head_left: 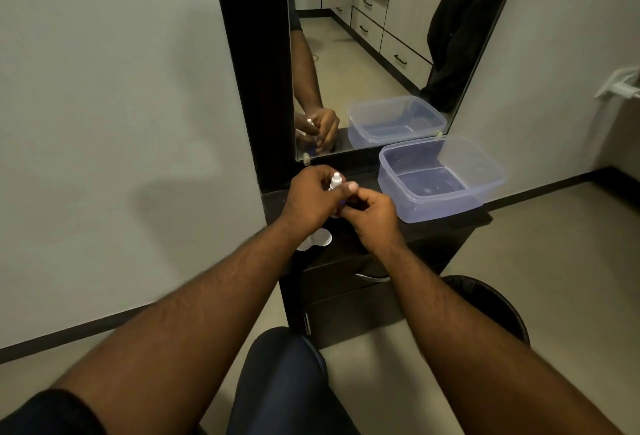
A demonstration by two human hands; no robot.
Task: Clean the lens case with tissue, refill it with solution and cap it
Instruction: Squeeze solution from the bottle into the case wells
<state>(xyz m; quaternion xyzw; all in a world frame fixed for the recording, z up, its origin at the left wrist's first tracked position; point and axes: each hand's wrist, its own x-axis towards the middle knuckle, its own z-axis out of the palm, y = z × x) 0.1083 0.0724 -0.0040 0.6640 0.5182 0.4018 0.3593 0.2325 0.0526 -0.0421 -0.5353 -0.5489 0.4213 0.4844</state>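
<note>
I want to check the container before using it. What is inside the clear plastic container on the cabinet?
The clear plastic container looks empty: only its bare bottom shows through the walls. No lid is on it. Whether a thin film of liquid lies inside, I cannot tell.

A dark table (446, 226) with a drawer front below stands against the wall, under a mirror. On its right part sits a clear plastic container (440, 178), open-topped, its far edge close to the mirror's foot. Near the table's left front edge lies a white lens case (320, 238), partly hidden behind a forearm. A black bin (491, 306) stands on the floor (554, 244) just right of the table.
</note>
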